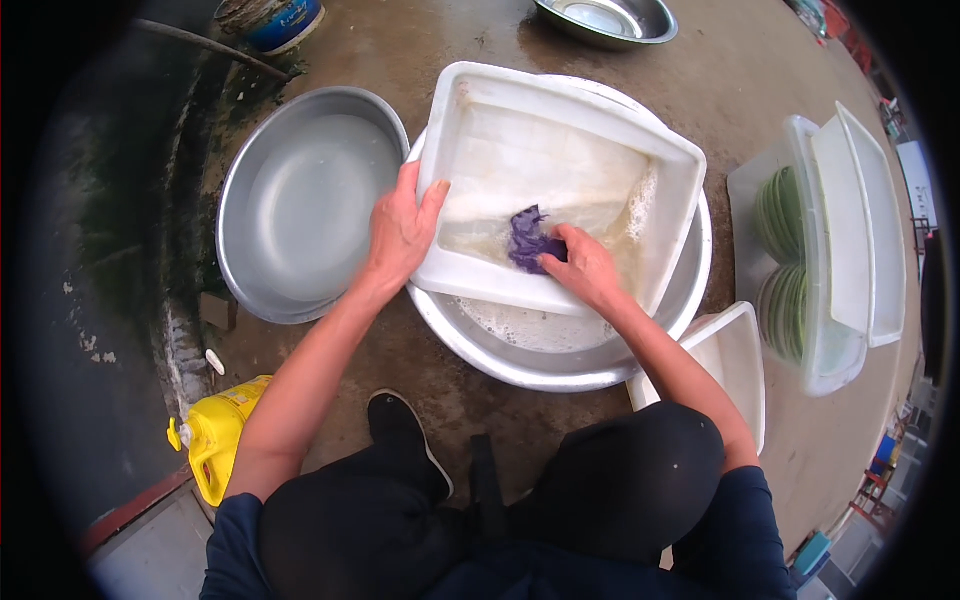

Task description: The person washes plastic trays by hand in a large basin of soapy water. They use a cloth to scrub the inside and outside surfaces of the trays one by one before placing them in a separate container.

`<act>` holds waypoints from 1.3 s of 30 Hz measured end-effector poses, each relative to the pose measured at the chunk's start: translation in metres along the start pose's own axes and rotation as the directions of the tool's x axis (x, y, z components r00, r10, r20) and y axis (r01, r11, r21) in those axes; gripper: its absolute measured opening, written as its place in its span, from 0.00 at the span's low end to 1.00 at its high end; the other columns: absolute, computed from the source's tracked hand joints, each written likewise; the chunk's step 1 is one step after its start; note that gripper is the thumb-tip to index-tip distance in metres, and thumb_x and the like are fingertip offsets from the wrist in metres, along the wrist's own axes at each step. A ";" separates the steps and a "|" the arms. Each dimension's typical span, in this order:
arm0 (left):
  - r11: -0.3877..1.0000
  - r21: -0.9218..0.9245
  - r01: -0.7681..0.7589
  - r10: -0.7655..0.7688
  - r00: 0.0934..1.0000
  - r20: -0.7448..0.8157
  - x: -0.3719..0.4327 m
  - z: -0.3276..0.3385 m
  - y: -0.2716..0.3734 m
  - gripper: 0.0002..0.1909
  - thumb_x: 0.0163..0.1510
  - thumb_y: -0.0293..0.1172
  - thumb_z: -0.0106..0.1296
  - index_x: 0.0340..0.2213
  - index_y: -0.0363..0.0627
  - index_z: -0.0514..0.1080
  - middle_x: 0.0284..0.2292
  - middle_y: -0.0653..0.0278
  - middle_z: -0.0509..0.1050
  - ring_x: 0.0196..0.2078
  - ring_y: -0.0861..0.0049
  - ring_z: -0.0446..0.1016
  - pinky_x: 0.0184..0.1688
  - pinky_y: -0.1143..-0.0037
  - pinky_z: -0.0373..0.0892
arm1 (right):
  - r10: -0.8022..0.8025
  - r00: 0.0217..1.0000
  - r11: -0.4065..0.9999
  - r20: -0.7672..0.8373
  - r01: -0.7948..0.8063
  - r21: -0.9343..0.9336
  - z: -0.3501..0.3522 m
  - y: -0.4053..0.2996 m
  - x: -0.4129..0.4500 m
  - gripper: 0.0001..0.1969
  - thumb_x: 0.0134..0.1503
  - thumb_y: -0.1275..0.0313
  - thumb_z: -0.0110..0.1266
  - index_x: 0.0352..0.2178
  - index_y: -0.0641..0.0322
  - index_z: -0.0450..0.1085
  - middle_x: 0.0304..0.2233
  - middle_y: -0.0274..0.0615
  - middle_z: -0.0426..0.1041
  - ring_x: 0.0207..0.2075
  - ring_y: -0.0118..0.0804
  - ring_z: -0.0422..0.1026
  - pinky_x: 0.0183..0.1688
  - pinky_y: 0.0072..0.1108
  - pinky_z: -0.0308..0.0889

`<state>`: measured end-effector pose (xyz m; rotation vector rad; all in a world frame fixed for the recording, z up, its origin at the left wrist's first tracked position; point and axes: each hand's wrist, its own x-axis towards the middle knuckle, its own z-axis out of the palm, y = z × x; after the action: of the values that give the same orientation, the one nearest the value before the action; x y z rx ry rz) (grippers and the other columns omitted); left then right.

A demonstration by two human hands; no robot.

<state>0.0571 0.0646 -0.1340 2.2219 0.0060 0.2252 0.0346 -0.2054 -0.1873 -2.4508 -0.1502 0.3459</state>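
Note:
My left hand [405, 225] grips the left rim of a white rectangular plastic tray [555, 161], thumb over the edge. The tray lies tilted across a large round metal basin [517, 367], whose soapy water [517, 326] shows below the tray's near edge. Inside the tray, cloudy water and foam have gathered toward the near side and right corner. My right hand [585, 266] holds a crumpled dark purple cloth [527, 240] against the tray's bottom. Part of the cloth is hidden by my fingers.
At left stands a metal basin of water [315, 202], with a yellow plastic jug [221, 435] nearer me. On the right are a clear plastic bin of green plates [784, 262] and another white tray [727, 364]. Farther off are a metal bowl [611, 22] and a blue bucket [281, 26].

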 end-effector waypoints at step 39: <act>0.966 0.257 -0.016 0.055 0.988 -0.144 -0.025 0.005 -0.023 0.11 0.59 0.38 0.51 0.30 0.43 0.67 0.14 0.50 0.70 0.19 0.46 0.72 0.22 0.56 0.64 | -0.548 0.823 0.797 -0.147 0.568 0.207 0.059 -0.120 0.008 0.12 0.48 0.68 0.58 0.27 0.62 0.63 0.27 0.47 0.68 0.29 0.51 0.70 0.31 0.36 0.67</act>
<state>0.0351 0.0728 -0.1595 2.4577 0.0817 0.4330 0.0230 -0.0751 -0.1585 -2.0507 -0.7390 -0.0026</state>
